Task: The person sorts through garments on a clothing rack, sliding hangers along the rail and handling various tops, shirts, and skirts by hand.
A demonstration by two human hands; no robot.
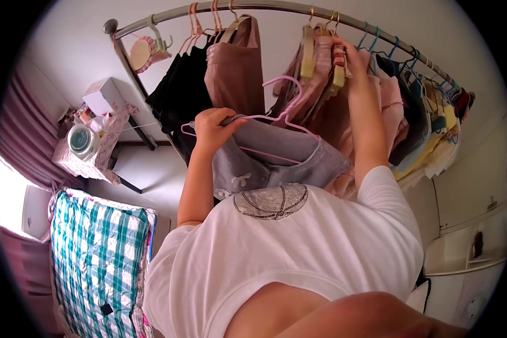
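My left hand [215, 128] is closed on one shoulder of a grey button-front top [250, 160] and the pink hanger [294, 110] inside it. The top has a pale bow-like trim on its front and hangs close to my chest. The pink hanger's hook is off the rail. Up at the rail, my right hand [352, 55] has its fingers bent around the upper part of a hanger with yellow clips [338, 76]. Clothes partly hide those fingers. Pink garments [321, 53] hang beside that hand.
A curved metal rail [276, 5] carries many clothes. A black garment [186, 81] and a dusty-pink one [231, 67] hang on the left, more clothes [434, 124] on the right. A small table [67, 152], a checked quilt [98, 248] and a curtain [31, 129] stand left.
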